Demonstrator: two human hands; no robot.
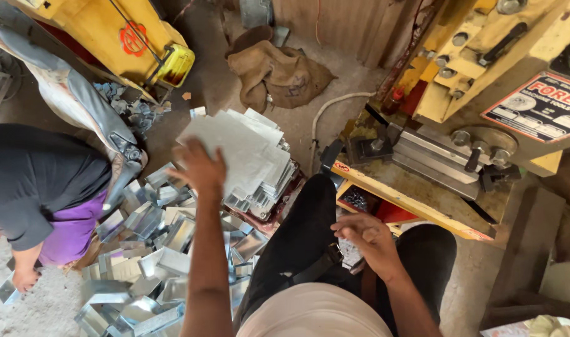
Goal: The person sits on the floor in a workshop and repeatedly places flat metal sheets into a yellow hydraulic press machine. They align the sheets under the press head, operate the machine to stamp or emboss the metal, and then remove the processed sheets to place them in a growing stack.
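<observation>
At the far left of the frame a co-worker in a black top and purple garment [44, 200] crouches on the dusty concrete floor [35, 306], beside a loose heap of bent, shiny sheet-metal channel pieces [154, 249] that spreads across the lower left. Just right of that heap, the person's left hand [201, 167] stretches forward, fingers spread apart and empty, hovering at the near edge of a stack of flat grey sheet-metal blanks [244, 153] in the upper middle; I cannot tell whether it touches the top sheet. The step in hand looks like fetching a blank, and the next move would call for pinching a single sheet off the stack without dragging its neighbours. Further right, the right hand [369, 240] rests over the black-trousered lap, its grip loosely curled; whether it holds anything I cannot tell. At the upper right stands a yellow press machine [478, 81] with a grey steel die block [432, 156]. Behind, a brown burlap sack [275, 75] lies on the floor.
</observation>
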